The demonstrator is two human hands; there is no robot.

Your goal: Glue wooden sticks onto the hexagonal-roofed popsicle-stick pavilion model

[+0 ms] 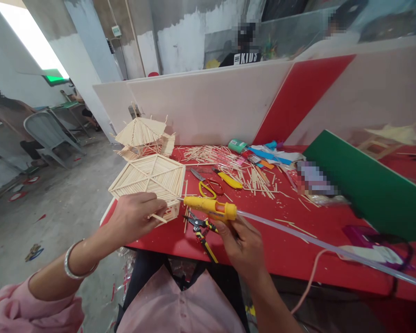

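Observation:
My right hand is wrapped round a yellow glue gun, with a long clear glue stick running out of its back. The gun's nozzle points left at the edge of a six-sided panel built of thin wooden sticks. Over the near side of that panel, my left hand has its fingers closed on a short wooden stick; the fingertips are partly hidden. Black-and-yellow pliers lie just under the gun. Beyond it are scissors with red and yellow handles and a yellow-handled tool.
A stick-built pavilion stands behind the panel. Loose sticks and a green roll are strewn across the red table. A green board leans at right. A white partition edges the back; other people sit beyond.

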